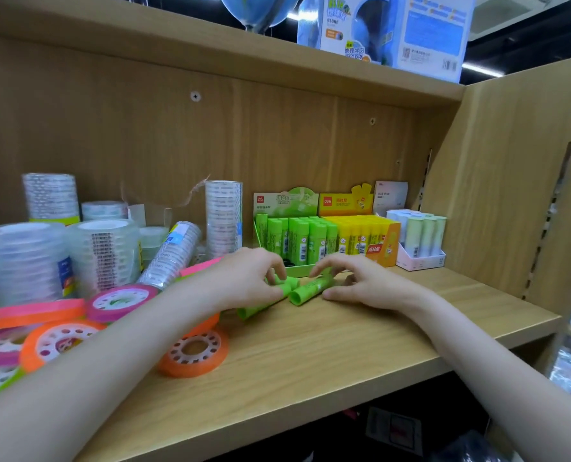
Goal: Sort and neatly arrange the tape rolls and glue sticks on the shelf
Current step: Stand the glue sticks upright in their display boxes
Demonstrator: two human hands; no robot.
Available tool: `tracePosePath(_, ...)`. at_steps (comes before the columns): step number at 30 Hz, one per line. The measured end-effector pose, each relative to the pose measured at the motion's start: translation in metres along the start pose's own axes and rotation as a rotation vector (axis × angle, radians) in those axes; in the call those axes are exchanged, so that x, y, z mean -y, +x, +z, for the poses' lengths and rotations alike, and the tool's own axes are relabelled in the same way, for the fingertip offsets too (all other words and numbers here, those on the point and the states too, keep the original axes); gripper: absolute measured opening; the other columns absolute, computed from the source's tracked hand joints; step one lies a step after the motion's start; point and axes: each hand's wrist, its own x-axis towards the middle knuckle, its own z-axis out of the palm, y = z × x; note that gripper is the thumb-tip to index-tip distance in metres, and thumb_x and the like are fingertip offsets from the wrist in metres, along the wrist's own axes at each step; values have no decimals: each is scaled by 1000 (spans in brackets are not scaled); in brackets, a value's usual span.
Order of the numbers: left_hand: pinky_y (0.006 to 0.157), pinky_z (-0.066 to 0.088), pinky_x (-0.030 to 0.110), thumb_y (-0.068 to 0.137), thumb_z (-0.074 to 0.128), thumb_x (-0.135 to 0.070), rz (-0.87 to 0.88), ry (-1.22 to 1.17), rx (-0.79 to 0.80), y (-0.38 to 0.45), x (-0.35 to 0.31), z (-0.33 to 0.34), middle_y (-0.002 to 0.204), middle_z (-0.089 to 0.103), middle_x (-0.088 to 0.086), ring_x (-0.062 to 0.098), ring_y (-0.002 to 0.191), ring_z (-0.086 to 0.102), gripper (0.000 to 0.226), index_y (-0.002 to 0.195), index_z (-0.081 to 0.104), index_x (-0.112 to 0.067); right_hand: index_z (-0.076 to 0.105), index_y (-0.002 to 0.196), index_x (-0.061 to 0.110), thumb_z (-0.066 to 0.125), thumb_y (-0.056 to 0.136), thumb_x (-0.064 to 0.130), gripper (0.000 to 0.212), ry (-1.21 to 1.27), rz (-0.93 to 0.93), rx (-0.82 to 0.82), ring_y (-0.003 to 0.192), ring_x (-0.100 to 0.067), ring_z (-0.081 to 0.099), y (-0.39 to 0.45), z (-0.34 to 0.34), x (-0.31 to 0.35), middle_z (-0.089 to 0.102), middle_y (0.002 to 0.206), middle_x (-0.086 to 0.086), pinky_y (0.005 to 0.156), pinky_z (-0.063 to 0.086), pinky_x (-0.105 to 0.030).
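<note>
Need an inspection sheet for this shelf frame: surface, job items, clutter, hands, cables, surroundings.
Surface: wooden shelf, bare at front right.
Job's things: loose green glue sticks lying flat at the hands; green display box, yellow display box and pastel display box with sticks upright; clear tape stacks at left, one tube leaning; coloured tape rolls flat at front left.
Clutter: torn clear wrapping behind the tape.
Hands: left hand and right hand each grip a green stick.
Cables: nothing seen.
Surroundings: globe box on the shelf above.
</note>
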Motion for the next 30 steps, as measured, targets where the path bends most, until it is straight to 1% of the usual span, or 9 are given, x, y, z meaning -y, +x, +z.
tracePosePath(4,86,44,23,84,62,-24,44,53,-8,-2,3,5,110,63,-7,8,92,49,36,119,55,-26,61,95,35,67,84,18,21,26,9,-31,103,-12,54,0,0,3,60,109,11,88,43,-26)
tracePosePath(6,85,44,22,84,63,-25,56,1,-63,-1,3,9,107,65,-7,7,94,54,40,122,53,-26,65,97,28,67,84,15,19,316,44,-187,98,-17,61,0,-6,6,63,112,0,90,49,-33)
tracePosePath(9,79,45,22,83,63,-27,60,-71,-134,1,0,15,100,65,-6,8,89,57,40,121,50,-27,60,102,21,66,84,11,22,641,88,-420,86,-17,67,9,-14,9,55,119,-12,80,54,-30)
tracePosePath(11,82,48,28,83,61,-29,66,-39,-108,1,0,17,101,63,-5,12,92,57,38,119,51,-25,51,106,20,69,83,15,29,502,134,-538,82,-16,65,22,-20,11,57,116,-8,74,53,-27)
tracePosePath(14,82,47,28,84,60,-32,90,25,-81,1,1,20,102,61,-3,14,95,55,34,117,55,-23,45,104,15,70,82,20,34,43,58,-619,79,-17,58,40,-26,17,61,95,-4,68,46,-27)
tracePosePath(19,82,45,30,90,55,-30,55,-122,-241,5,3,20,96,57,-5,14,89,57,33,121,50,-22,54,107,12,65,85,27,29,-522,-51,-449,96,-17,39,61,-18,13,57,104,-5,81,36,-29)
tracePosePath(21,82,45,28,91,54,-28,35,-188,-292,5,2,19,99,58,-4,13,89,57,34,124,47,-20,56,108,12,63,86,29,28,-573,-37,-429,105,-21,37,64,-14,13,53,113,-7,90,35,-34)
tracePosePath(26,87,45,32,91,55,-20,24,-282,-397,5,1,18,99,55,-2,15,90,57,39,128,41,-18,57,117,18,58,90,30,30,-637,24,-413,118,-22,35,60,-8,12,43,124,-4,92,32,-38)
tracePosePath(30,78,40,24,90,56,-16,56,-334,-539,4,1,15,91,56,-5,13,86,55,39,127,43,-19,61,118,16,62,88,24,32,-498,-133,-619,109,-23,45,36,-1,10,53,116,-6,88,35,-36)
